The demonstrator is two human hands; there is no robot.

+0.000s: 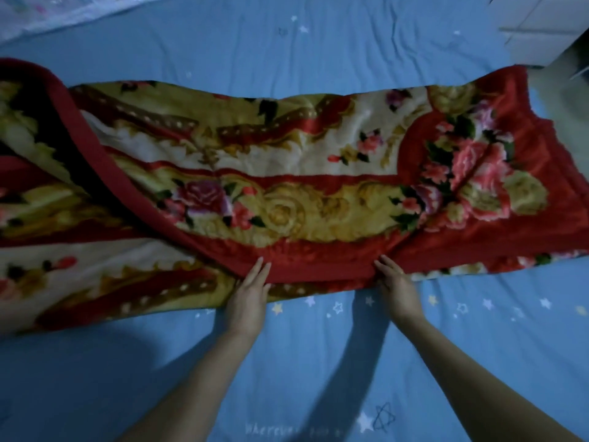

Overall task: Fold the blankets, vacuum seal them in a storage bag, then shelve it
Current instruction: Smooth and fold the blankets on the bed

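A thick red blanket [287,173] with gold scrolls and pink roses lies folded lengthwise across the blue bed sheet [318,362]. Its left end is turned back in a loose flap with a red hem. My left hand [248,298] lies on the near red edge with straight fingers pointing away from me. My right hand [398,285] rests on the same edge a little to the right, fingers straight and flat on the fabric. Neither hand grips the cloth.
The blue sheet with small stars covers the bed on all sides of the blanket. A pale patterned cloth [47,11] lies at the far left corner. A white piece of furniture [548,27] stands beyond the bed at the far right.
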